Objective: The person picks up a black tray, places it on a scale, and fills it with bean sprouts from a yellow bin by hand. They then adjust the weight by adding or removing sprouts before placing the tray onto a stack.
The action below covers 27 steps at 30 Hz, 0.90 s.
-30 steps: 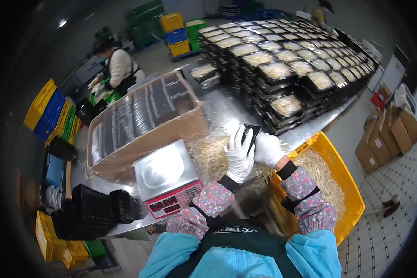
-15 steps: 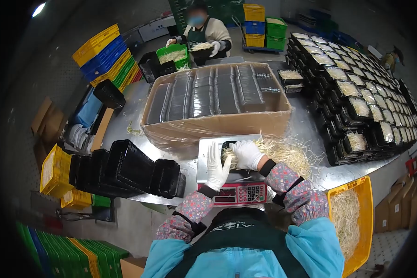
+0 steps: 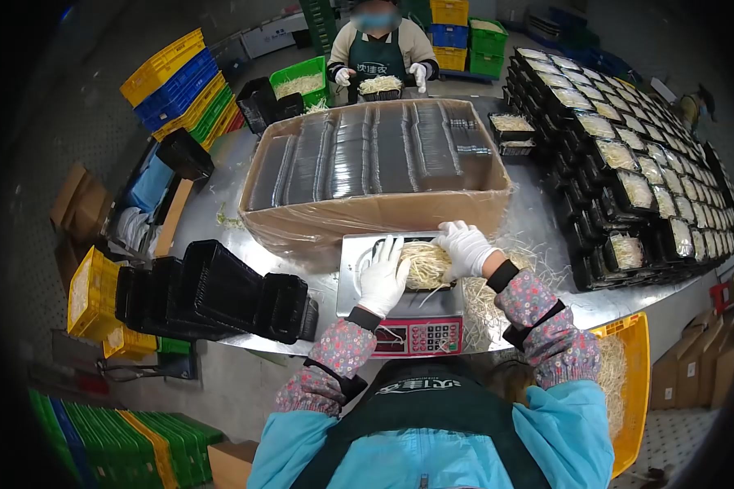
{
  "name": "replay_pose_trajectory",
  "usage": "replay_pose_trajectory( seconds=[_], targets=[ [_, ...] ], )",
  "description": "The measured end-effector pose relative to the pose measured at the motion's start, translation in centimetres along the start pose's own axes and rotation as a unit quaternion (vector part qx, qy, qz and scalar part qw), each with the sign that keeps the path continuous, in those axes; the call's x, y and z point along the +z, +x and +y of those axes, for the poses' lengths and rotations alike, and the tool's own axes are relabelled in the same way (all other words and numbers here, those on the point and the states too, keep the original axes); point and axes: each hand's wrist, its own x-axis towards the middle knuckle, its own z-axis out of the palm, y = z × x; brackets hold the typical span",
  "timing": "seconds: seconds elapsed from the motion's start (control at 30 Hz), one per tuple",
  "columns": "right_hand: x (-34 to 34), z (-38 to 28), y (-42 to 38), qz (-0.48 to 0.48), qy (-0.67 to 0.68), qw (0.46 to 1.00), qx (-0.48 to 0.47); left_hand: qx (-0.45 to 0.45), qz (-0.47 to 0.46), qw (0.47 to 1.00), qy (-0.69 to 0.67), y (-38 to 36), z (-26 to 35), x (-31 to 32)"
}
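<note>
A black plastic tray heaped with pale bean sprouts (image 3: 426, 265) sits on the metal pan of a scale (image 3: 355, 253) with a red keypad front. My left hand (image 3: 385, 277), white-gloved, lies along the tray's left side with its fingers stretched out. At the tray's upper right corner is my gloved right hand (image 3: 466, 249), its fingers loosely bent and slightly apart at the edge of the sprouts. No sprouts show in its grasp. Loose bean sprouts (image 3: 489, 306) are piled on the table just right of the scale, partly under my right forearm.
A cardboard box (image 3: 367, 216) of stacked clear lids stands behind the scale. Empty black trays (image 3: 228, 285) lie left; filled trays (image 3: 620, 196) are stacked right. A yellow crate (image 3: 640, 367) of sprouts is by my right elbow. A co-worker (image 3: 379, 57) stands across the table.
My right hand has moved right and up, off the sprouts to the tray's edge. The sprouts in the tray now show. The co-worker's tray is now down on the table, hands apart beside it.
</note>
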Motion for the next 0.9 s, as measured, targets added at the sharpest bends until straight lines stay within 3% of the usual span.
replay_pose_trajectory(
  seconds=[0.17, 0.2, 0.4, 0.47, 0.57, 0.67, 0.8, 0.9],
  targets=[
    [2.5, 0.8, 0.1, -0.052, -0.046, 0.993, 0.098, -0.036, 0.028, 0.999, -0.019, 0.8, 1.3, 1.7],
    [3.1, 0.1, -0.2, 0.02, -0.07, 0.996, 0.056, -0.037, 0.029, 0.999, -0.019, 0.8, 1.3, 2.1],
    [2.5, 2.5, -1.7, 0.019, -0.021, 0.999, 0.032, -0.041, 0.008, 0.999, -0.02, 0.5, 1.5, 2.0],
    [1.8, 3.0, -2.0, 0.029, -0.01, 0.999, 0.032, -0.047, -0.011, 0.998, 0.046, 0.5, 2.1, 1.7],
    [3.7, 1.8, -1.2, 0.033, 0.008, 0.999, 0.041, -0.044, 0.024, 0.999, -0.002, 0.5, 2.6, 1.6],
    [5.7, -0.1, -0.5, 0.032, 0.016, 0.998, 0.055, -0.045, 0.0, 0.998, 0.04, 0.5, 2.2, 1.4],
    [4.2, 2.5, -1.5, 0.084, 0.04, 0.995, 0.044, -0.042, -0.007, 0.995, 0.091, 0.2, 2.3, 1.1],
    [-0.7, 5.0, -4.1, 0.029, 0.055, 0.995, 0.076, -0.048, 0.004, 0.997, 0.057, 0.4, 2.2, 1.3]
  ],
)
